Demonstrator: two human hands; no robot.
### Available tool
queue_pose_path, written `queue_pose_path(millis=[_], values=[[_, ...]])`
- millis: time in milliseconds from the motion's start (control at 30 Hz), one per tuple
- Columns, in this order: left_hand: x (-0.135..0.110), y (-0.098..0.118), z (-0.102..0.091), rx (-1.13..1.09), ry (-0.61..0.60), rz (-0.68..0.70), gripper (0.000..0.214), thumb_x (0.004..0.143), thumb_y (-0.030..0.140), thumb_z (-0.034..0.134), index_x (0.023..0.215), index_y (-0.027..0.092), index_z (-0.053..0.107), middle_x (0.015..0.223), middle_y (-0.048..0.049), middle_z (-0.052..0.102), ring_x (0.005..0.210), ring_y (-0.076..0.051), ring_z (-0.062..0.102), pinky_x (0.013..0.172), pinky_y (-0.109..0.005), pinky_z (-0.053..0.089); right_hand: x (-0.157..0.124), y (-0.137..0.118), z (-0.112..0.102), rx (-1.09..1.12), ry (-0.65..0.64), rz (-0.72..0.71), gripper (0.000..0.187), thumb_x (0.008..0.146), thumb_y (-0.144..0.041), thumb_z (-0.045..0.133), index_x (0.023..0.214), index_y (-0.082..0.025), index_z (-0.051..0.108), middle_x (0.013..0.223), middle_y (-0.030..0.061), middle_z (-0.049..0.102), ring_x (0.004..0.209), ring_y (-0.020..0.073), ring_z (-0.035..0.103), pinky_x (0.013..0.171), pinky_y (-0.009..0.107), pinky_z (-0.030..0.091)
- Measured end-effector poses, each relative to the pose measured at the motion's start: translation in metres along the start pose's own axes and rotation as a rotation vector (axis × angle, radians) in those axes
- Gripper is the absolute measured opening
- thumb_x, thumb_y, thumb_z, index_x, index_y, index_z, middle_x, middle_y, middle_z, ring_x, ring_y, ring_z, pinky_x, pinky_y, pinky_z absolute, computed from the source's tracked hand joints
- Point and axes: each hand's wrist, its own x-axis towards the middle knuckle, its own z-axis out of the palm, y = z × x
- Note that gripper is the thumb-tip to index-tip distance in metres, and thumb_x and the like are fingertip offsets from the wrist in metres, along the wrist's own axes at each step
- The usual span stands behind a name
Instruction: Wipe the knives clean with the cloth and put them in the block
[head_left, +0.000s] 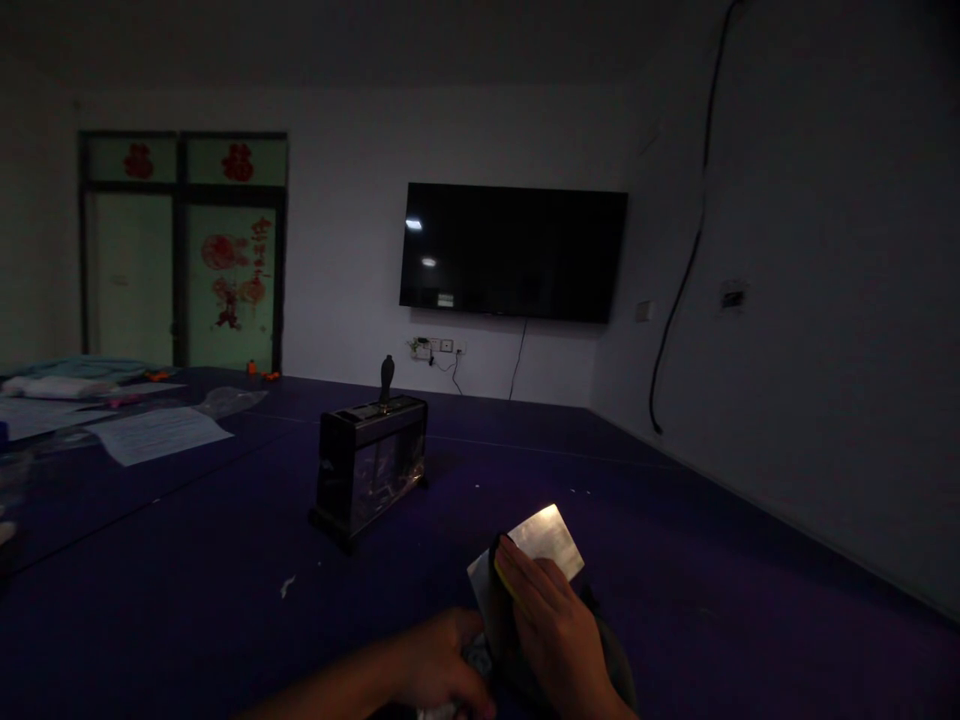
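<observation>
A shiny rectangular metal blade (544,540) lies over the dark purple table (225,600) near the front edge. My right hand (551,625) presses a dark cloth (502,610) flat against the blade, fingers stretched out together. My left hand (442,670) is curled around the near end of the same object, by its handle, which is mostly hidden under the hands.
A dark box with a clear front panel and a knob on top (367,465) stands on the table beyond my hands. Papers (157,435) and plastic lie at the far left. A black television (514,250) hangs on the back wall; a glass door (184,255) is at left.
</observation>
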Motion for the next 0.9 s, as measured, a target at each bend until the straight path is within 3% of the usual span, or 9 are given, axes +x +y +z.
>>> queue_pose_path(millis=[267,500,900], values=[[0.0016,-0.0006,-0.0016,-0.016,-0.022,-0.039,0.033,0.042,0.009,0.067,0.067,0.015,0.047,0.044,0.0076,0.052,0.035,-0.006,0.043,0.037,-0.017,0.035,-0.0021,0.0007,0.0007,0.02,-0.033,0.029,0.045,0.08,-0.007,0.034,0.121,-0.021,0.047,0.122,0.0026,0.051,0.093,0.0168,0.055,0.079,0.03,0.05],[0.0046,-0.0041,-0.0029,-0.027,-0.061,-0.026,0.036,0.043,0.011,0.067,0.076,0.014,0.053,0.045,0.0067,0.053,0.034,-0.007,0.044,0.034,-0.017,0.035,-0.0032,0.0015,0.0022,0.028,-0.062,0.027,0.046,0.08,-0.005,0.033,0.121,-0.019,0.047,0.124,0.003,0.049,0.096,0.0176,0.053,0.081,0.032,0.049],[0.0031,-0.003,-0.0014,-0.029,-0.038,-0.013,0.03,0.044,0.011,0.068,0.07,0.013,0.052,0.046,0.006,0.054,0.035,-0.006,0.044,0.034,-0.016,0.034,0.0026,-0.0022,-0.0035,0.036,-0.037,0.014,0.046,0.078,-0.005,0.033,0.118,-0.019,0.05,0.119,0.0043,0.054,0.097,0.0162,0.054,0.082,0.029,0.049]])
